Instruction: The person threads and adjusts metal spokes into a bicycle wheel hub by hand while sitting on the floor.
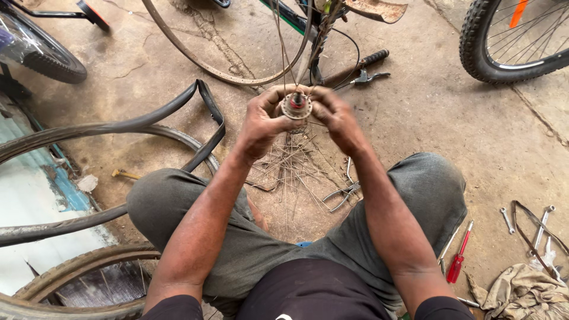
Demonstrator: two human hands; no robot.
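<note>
**Hub held up between both hands**

We sit on the concrete floor (450, 118) with knees spread, and both our hands meet in front of us around a wheel hub (296, 105). The left hand (262, 121) is closed on the hub's left side, and the right hand (335, 115) is closed on its right side, fingers curled over the flange. Holding it from both sides keeps the hub steady and end-on to our eyes, so the spoke holes face us. Thin spokes (283, 47) run up from the hub toward a bare rim (195, 62) that lies just beyond it.

Below the hands, between our knees, a heap of loose spokes (290, 172) lies within easy reach, with pliers (342, 192) just beside it. A red screwdriver (459, 255) and spanners (507, 219) rest on the floor by our right leg, near a rag (521, 293). Tyres (89, 127) lie to our left.
</note>
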